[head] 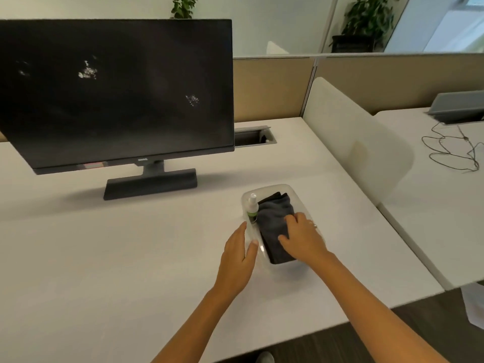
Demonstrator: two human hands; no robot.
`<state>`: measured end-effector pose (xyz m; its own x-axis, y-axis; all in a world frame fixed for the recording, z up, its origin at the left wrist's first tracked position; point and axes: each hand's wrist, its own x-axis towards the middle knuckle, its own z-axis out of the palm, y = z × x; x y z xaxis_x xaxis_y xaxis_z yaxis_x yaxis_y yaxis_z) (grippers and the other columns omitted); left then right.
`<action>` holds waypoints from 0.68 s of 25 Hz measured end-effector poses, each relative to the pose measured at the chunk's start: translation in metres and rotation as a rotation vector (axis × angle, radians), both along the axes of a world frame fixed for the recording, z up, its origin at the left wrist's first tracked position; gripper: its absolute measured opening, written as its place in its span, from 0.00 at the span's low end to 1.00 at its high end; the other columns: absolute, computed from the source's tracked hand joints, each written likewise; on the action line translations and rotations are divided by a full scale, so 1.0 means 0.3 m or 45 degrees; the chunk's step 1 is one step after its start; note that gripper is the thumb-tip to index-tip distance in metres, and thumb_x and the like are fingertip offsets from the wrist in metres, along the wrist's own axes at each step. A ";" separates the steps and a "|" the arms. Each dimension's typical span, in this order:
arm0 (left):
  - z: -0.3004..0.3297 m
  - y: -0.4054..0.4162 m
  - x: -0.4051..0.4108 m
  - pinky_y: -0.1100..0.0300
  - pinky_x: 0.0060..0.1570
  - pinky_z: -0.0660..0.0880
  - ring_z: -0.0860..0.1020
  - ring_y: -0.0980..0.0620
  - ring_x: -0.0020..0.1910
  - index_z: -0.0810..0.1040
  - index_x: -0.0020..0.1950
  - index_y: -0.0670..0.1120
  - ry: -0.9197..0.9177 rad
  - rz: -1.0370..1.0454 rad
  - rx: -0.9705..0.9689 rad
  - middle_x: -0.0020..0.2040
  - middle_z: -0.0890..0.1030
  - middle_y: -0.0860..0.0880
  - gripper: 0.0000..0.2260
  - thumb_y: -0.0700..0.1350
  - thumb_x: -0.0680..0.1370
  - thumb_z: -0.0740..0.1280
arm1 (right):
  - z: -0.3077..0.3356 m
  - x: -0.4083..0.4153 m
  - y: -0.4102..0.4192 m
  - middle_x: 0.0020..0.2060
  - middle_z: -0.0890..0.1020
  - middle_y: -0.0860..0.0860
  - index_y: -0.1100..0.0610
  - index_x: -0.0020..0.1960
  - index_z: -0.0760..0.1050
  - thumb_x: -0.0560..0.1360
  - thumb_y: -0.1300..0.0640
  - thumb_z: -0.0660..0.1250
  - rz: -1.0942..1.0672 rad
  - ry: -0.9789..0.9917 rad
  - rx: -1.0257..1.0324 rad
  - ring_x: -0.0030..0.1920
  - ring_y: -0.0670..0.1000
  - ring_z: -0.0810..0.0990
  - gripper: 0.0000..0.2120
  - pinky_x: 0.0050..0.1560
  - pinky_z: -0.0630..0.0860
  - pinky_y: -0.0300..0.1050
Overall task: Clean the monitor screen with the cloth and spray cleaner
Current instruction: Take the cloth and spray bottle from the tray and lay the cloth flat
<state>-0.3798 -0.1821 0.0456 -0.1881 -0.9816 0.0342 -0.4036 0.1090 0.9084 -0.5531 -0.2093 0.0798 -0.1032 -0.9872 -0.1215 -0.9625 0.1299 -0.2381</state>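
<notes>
Head view: monitor (117, 90) fills upper left of frame, dark screen w/ whitish smudges, standing on the white surface (104, 244). Lower center-right, a clear tray (288, 188) holds the grey cloth (272, 221) folded, long axis running toward upper left, w/ the spray bottle (252, 206) upright just beside it on the left. Right hand (301, 237) lies on the cloth, fingers curled into the fabric, apparently starting a pinch. Left hand (239, 254) spread, flat against tray's left wall, steadying it. Bottle sits just above left fingertips, so left is nearer to it. Wiping not yet begun.
</notes>
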 end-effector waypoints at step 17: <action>-0.040 -0.020 -0.110 0.80 0.62 0.52 0.52 0.76 0.67 0.44 0.69 0.70 0.175 0.130 0.157 0.70 0.52 0.72 0.22 0.53 0.81 0.51 | -0.068 0.066 -0.117 0.62 0.71 0.56 0.56 0.65 0.65 0.74 0.52 0.69 -0.049 0.208 0.020 0.55 0.54 0.75 0.23 0.54 0.76 0.43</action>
